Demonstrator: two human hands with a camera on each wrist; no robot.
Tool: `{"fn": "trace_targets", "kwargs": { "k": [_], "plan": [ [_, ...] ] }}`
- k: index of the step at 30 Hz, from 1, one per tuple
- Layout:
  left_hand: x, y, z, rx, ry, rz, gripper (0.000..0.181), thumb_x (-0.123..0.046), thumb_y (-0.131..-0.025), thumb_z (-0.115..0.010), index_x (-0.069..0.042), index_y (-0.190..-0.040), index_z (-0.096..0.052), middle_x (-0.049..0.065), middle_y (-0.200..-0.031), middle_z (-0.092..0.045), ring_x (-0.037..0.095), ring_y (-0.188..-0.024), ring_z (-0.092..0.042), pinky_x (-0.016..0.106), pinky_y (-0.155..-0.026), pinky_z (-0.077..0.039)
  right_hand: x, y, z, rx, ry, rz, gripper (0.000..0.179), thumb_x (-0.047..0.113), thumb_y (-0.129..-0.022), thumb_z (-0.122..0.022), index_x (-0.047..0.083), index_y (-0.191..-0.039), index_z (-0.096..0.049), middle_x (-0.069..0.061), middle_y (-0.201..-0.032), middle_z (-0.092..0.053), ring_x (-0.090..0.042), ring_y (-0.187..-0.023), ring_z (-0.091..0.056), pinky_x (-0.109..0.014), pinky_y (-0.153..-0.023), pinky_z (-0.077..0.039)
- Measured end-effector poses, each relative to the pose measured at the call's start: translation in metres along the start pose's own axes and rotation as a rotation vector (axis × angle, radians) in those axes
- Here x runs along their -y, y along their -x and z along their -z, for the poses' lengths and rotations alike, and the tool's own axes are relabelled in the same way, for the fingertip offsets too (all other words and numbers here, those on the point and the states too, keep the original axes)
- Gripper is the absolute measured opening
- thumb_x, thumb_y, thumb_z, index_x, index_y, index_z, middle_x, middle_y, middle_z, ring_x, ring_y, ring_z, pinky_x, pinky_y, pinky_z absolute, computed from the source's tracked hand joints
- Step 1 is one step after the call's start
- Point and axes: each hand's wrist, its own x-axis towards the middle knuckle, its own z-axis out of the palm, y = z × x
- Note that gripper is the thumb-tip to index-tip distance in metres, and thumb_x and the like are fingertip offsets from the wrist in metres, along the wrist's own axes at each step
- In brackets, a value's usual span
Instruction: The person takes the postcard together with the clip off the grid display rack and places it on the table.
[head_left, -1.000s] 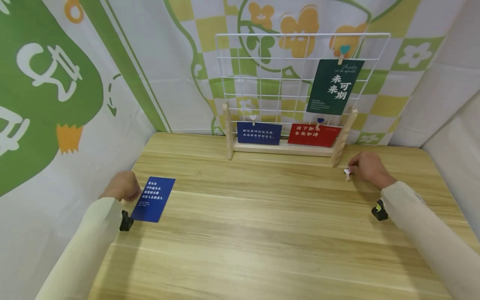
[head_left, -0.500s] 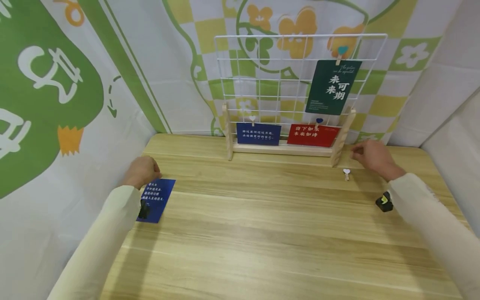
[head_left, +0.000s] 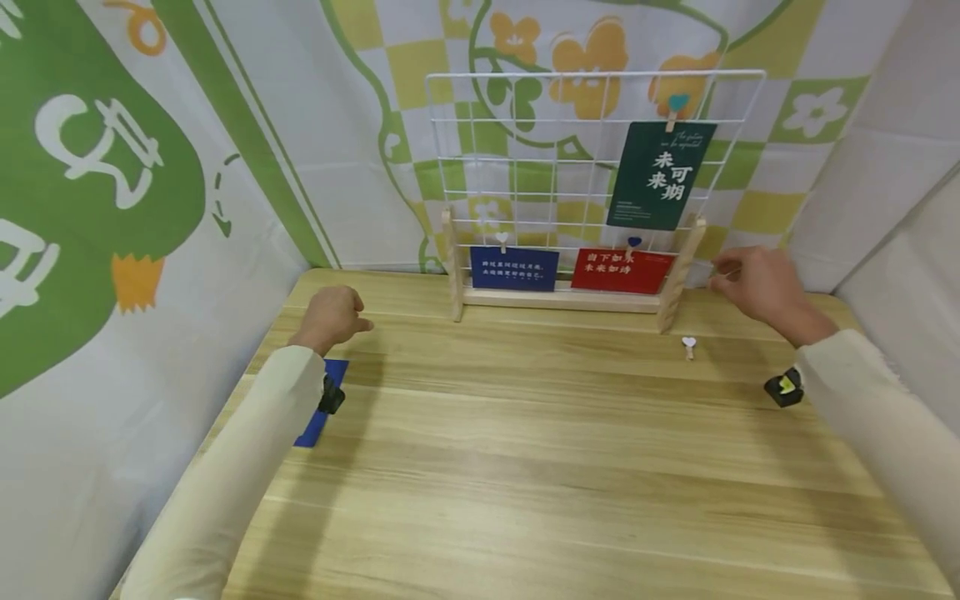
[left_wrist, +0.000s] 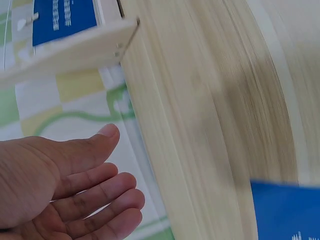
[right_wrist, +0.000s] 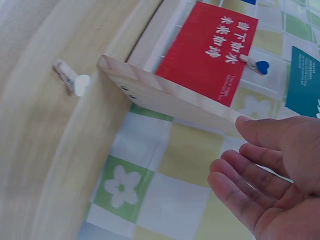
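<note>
My left hand [head_left: 330,318] hovers over the back left of the wooden table, fingers loosely bent and holding nothing. Below its sleeve lies a blue card [left_wrist: 287,212] with white writing, mostly covered by the forearm in the head view. Beside the right post of the rack, my right hand [head_left: 763,285] is raised, its relaxed fingers empty with the thumb apart, as the right wrist view shows. A small wooden clothespin with a white heart [head_left: 689,346] rests on the table in front of that post. The white wire grid rack [head_left: 592,160] stands between both hands.
Clipped on the rack are a green card [head_left: 660,175], a red card [head_left: 622,271] and a second blue card [head_left: 513,270], each by a heart clothespin. A patterned cloth [head_left: 408,75] hangs close behind the rack. The table [head_left: 525,467] extends toward me.
My left hand has moved right and away from me, passing over the blue card. My right hand has let go of the white-heart clothespin and risen up and back, leaving it on the table.
</note>
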Motion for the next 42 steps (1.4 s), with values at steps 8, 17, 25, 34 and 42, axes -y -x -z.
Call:
{"fn": "trace_targets", "kwargs": {
  "k": [8, 17, 25, 34, 42],
  "plan": [
    [-0.030, -0.013, -0.003, 0.000, -0.004, -0.036, 0.047, -0.023, -0.090, -0.072, 0.009, -0.123, -0.061, 0.025, -0.125, -0.063, 0.041, -0.111, -0.063, 0.050, -0.097, -0.051, 0.011, -0.001, 0.012, -0.056, 0.011, 0.004, 0.025, 0.013, -0.087, -0.069, -0.006, -0.104, -0.069, -0.027, -0.095, -0.072, -0.042, -0.083, -0.069, -0.054, -0.073, -0.049],
    [-0.065, -0.024, -0.007, 0.002, 0.042, -0.061, 0.048, -0.024, -0.089, -0.074, 0.007, -0.124, -0.062, 0.023, -0.131, -0.062, 0.039, -0.117, -0.061, 0.048, -0.099, -0.051, 0.023, -0.004, 0.026, -0.044, -0.006, -0.046, 0.034, 0.016, -0.088, -0.068, -0.009, -0.110, -0.066, -0.031, -0.102, -0.068, -0.043, -0.088, -0.067, -0.056, -0.076, -0.050],
    [-0.101, -0.031, 0.001, -0.068, 0.041, -0.122, 0.038, -0.024, -0.087, -0.076, 0.005, -0.108, -0.068, 0.019, -0.114, -0.070, 0.034, -0.104, -0.066, 0.044, -0.097, -0.052, 0.035, -0.008, 0.041, -0.066, 0.014, -0.018, 0.029, 0.014, -0.090, -0.067, -0.007, -0.110, -0.067, -0.029, -0.100, -0.070, -0.041, -0.087, -0.067, -0.054, -0.075, -0.052],
    [-0.141, -0.041, 0.006, -0.133, 0.069, -0.167, 0.025, -0.023, -0.085, -0.078, 0.000, -0.090, -0.070, 0.012, -0.094, -0.072, 0.026, -0.088, -0.064, 0.040, -0.083, -0.053, 0.051, -0.016, 0.059, -0.111, 0.034, 0.020, 0.030, 0.015, -0.093, -0.064, -0.007, -0.112, -0.067, -0.029, -0.102, -0.070, -0.041, -0.089, -0.068, -0.055, -0.079, -0.051],
    [-0.178, -0.046, 0.009, -0.170, 0.091, -0.234, 0.057, -0.026, -0.087, -0.077, -0.014, -0.059, -0.028, -0.004, -0.057, -0.022, 0.010, -0.054, -0.021, 0.024, -0.051, -0.019, 0.064, -0.026, 0.072, -0.136, 0.033, 0.037, 0.028, 0.014, -0.093, -0.064, -0.007, -0.111, -0.068, -0.029, -0.104, -0.070, -0.041, -0.091, -0.068, -0.054, -0.077, -0.054]
  ]
}}
